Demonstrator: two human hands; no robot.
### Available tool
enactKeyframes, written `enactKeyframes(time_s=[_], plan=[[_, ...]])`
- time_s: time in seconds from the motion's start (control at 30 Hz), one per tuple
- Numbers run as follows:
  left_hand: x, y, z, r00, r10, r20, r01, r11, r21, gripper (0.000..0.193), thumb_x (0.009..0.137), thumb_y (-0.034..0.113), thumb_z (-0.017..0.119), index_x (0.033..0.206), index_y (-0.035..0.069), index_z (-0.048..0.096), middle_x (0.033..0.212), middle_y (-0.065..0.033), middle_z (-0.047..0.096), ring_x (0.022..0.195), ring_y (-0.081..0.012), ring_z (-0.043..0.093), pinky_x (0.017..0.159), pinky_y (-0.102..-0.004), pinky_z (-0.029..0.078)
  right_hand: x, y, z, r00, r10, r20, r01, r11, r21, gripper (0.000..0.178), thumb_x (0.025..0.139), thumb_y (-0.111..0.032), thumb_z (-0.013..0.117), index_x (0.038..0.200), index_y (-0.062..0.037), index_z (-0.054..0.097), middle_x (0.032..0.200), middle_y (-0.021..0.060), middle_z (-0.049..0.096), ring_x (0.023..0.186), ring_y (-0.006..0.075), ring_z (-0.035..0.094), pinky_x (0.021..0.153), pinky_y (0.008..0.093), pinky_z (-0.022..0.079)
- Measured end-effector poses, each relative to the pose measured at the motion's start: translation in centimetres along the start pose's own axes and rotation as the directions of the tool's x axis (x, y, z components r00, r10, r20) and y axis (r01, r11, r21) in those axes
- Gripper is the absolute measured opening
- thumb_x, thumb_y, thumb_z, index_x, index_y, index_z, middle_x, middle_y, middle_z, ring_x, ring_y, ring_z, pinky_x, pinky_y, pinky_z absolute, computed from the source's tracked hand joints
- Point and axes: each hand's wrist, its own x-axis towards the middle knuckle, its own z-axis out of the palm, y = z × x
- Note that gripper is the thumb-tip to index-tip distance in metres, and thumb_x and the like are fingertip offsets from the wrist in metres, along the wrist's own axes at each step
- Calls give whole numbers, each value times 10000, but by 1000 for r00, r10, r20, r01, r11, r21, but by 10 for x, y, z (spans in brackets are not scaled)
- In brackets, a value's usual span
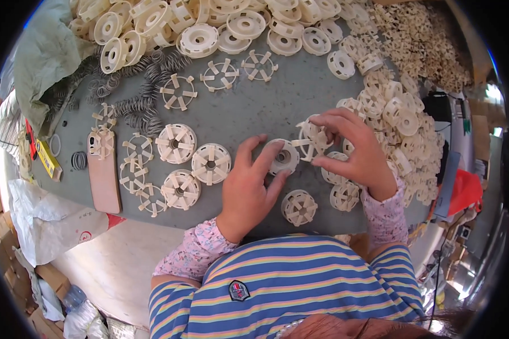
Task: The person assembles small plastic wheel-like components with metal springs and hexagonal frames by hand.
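My left hand [251, 183] grips a round cream plastic hub [291, 158] at the middle of the table, thumb and fingers on its rim. Just right of it, my right hand [356, 147] pinches a cream ring with prongs [306, 148], held tilted beside the hub. Part of that ring is hidden by my fingers. Close to my left hand lie several assembled round parts with radial prongs, such as one wheel [211, 164]. Below my hands sits another pronged wheel [299, 207], and more rest under my right hand, one of them a wheel [345, 196].
Cream wheels [199, 39] are heaped at the back, with small clips [418, 45] far right and ring parts [404, 121] piled at right. Loose pronged rings [178, 91] and metal springs [144, 116] lie at left, near a phone [103, 181] and a yellow cutter [48, 160].
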Motion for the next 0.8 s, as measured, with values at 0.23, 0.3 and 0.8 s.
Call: enactKeyframes(time_s=[0.23, 0.3, 0.8], plan=[[-1, 2, 0, 1000, -2, 30, 2, 1000, 8, 518, 861, 138, 830, 1347, 63, 666, 1336, -147, 625, 842, -221, 690, 686, -322, 569, -11, 2, 0, 999, 50, -13, -49, 998, 49, 611, 762, -152, 899, 1334, -85, 697, 1250, 79, 664, 881, 186, 645, 800, 332, 565], [0, 1, -2, 998, -48, 44, 50, 998, -42, 514, 877, 125, 809, 1359, 44, 650, 1335, -153, 622, 849, -218, 689, 693, -318, 566, -5, 2, 2, 998, 43, 41, -44, 998, 34, 611, 767, -146, 894, 1341, -87, 692, 1257, 81, 667, 917, 206, 668, 817, 348, 578], [2, 0, -4, 998, -58, 19, 59, 996, -60, 559, 905, 61, 749, 1437, 24, 579, 1263, -166, 621, 880, -237, 667, 736, -310, 548, 25, -3, 26, 947, -189, 258, 244, 948, -203, 600, 720, -248, 891, 1267, -75, 717, 1231, 103, 699, 1126, 328, 665, 980, 428, 549]])
